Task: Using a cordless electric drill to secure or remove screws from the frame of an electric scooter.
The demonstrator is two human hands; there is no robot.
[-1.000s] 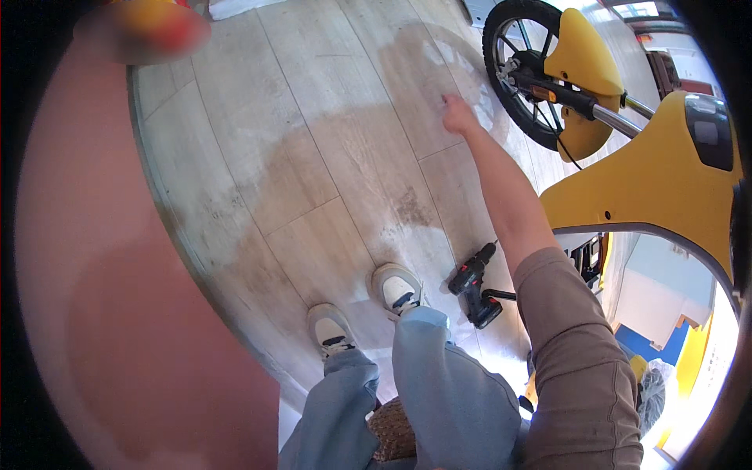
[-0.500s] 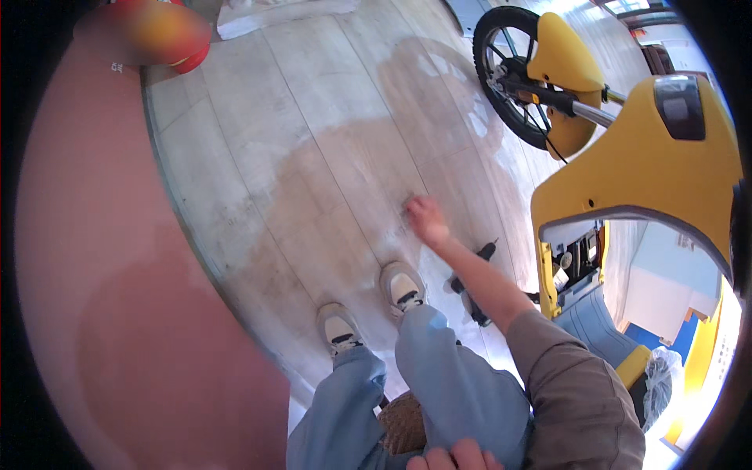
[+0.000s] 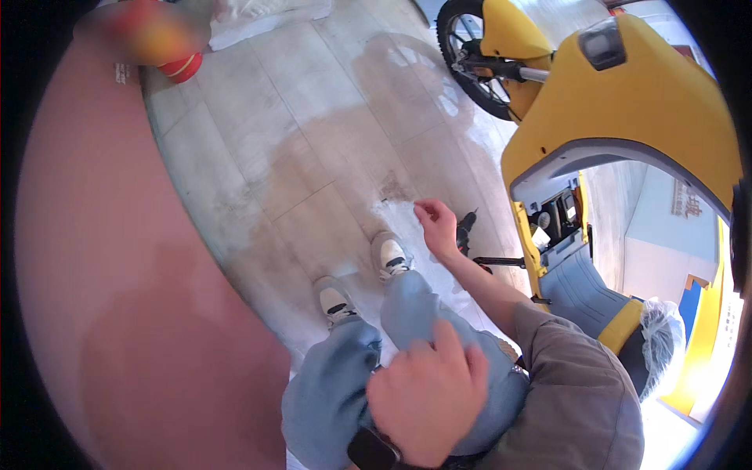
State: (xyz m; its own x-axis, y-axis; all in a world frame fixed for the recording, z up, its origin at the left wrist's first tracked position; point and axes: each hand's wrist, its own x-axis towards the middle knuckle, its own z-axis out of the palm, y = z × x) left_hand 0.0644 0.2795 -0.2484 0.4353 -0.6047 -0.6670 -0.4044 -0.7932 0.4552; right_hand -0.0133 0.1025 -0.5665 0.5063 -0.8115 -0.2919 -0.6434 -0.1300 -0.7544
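My right hand (image 3: 437,227) hangs above the grey plank floor, just ahead of my right shoe (image 3: 392,254). Its fingers are curled and pressed together; whatever they may hold is too small to make out. A little dark speck (image 3: 384,201) lies on the floor left of the fingertips. Partly behind that wrist, a black drill-like tool (image 3: 464,229) with a thin tip rests on the floor. My left hand (image 3: 429,395), slightly blurred and wearing a dark watch (image 3: 373,450), is over my lap. Its index finger is stretched out, apart from the thumb, and no object shows in it.
A yellow electric scooter (image 3: 619,106) stands at my right, its opened compartment (image 3: 560,219) showing dark parts. A reddish-brown surface (image 3: 157,298) curves along the left. At the far left is a red and yellow container (image 3: 182,67), partly blurred, beside a white bag (image 3: 270,16).
My left hand has risen from the lower edge into view over my lap. My right hand has shifted slightly right and down. The view has turned, so the scooter appears higher and further left.
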